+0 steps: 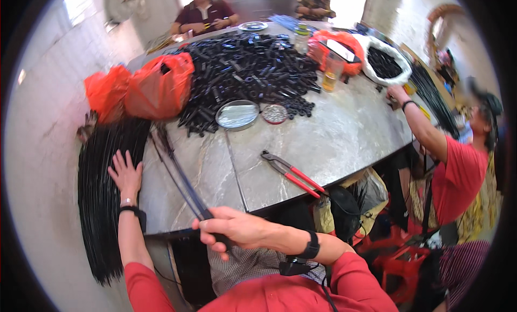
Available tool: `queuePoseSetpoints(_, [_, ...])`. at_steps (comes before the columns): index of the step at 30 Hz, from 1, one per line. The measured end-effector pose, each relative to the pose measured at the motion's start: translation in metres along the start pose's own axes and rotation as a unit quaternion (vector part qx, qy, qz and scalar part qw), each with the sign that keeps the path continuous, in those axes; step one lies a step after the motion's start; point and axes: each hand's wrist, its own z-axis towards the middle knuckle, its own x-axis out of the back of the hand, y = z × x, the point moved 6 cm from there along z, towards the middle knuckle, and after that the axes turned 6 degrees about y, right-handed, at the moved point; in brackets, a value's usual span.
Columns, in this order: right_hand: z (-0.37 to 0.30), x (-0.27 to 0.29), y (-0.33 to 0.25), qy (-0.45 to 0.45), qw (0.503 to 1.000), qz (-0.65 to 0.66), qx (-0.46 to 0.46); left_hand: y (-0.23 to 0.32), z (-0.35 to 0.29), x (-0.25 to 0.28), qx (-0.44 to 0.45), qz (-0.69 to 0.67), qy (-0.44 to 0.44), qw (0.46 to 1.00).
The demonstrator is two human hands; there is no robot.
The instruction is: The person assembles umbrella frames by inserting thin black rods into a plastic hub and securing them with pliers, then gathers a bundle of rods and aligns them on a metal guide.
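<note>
Left hand: the left hand (127,174) lies palm down with its fingers spread, on the inner side of a thick bundle of black rods (96,204); it looks to be resting there, not gripping.
Right hand: the right hand (231,228) is closed around the near end of a few dark rods (184,174), with a black end piece poking out below the fist.
Held rods: they slant away from the right fist, over the worktop (344,137), with their far ends just right of the bundle.
Progress: only a few rods are in hand, while the bundle under the left hand is thick, so most of the work seems left; whether any piece is finished I cannot tell.
Beyond the hands: red-handled pliers (293,174) lie ahead and right of the right hand, unheld; farther off are a round dish (237,115), a smaller red-rimmed dish (274,114) and a big heap of black parts (250,67).
Edges: the worktop's near edge runs just ahead of the right fist; the bundle reaches past it.
Open room: bare surface lies between the held rods and the pliers, and more beyond; orange bags (159,88) limit the space ahead of the left hand.
</note>
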Motion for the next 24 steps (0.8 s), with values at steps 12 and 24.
queuePoseSetpoints(12, [-0.123,-0.030,-0.058,0.110,0.973,-0.139,0.147,-0.006,-0.001,0.018,0.038,-0.160,0.061,0.984])
queuePoseSetpoints(24, [-0.142,-0.015,-0.023,0.111,0.975,-0.082,0.174,0.072,-0.167,0.299,-0.174,-0.768,0.021,0.615])
